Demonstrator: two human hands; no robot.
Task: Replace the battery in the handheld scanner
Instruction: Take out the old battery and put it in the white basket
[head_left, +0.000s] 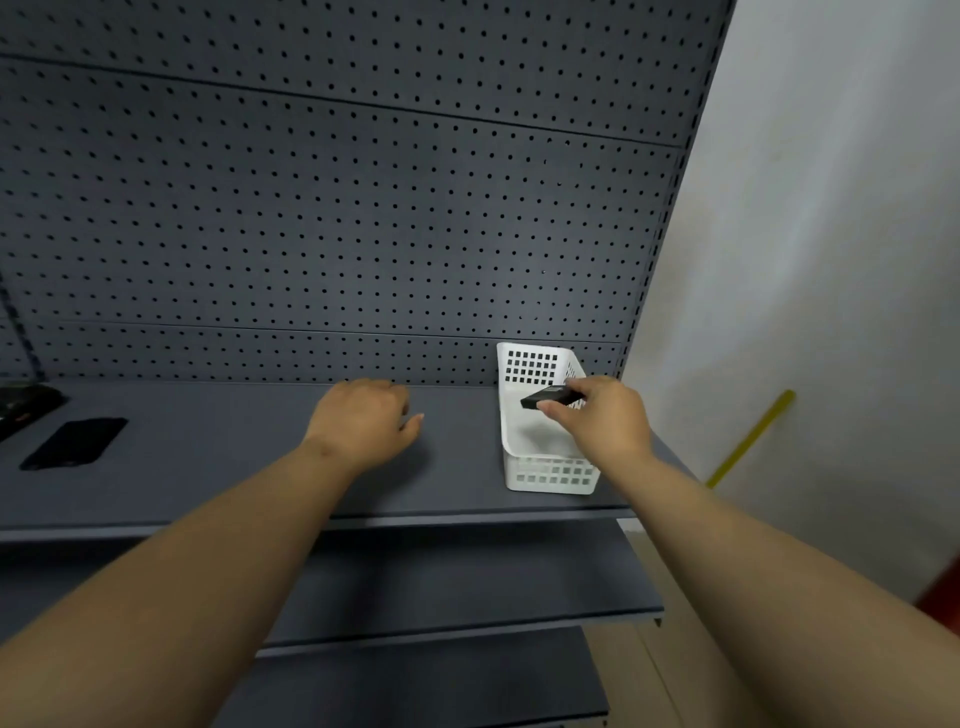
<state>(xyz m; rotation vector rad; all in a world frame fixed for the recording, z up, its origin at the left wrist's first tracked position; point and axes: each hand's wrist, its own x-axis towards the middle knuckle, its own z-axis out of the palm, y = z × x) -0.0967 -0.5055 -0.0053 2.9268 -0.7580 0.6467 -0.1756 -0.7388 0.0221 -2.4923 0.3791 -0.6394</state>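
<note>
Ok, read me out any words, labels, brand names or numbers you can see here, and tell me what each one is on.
No readable text in this view.
Small black block held in the right hand over the white basket: no legible marking.
Flat black cover on the shelf: none visible.
Dark device at the left edge: a reddish mark, too blurred to read.

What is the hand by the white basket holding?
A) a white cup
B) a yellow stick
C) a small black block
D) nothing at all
C: the right hand pinches a small black block, likely the battery, just above the white basket on the grey shelf, while the left hand holds nothing.
</note>
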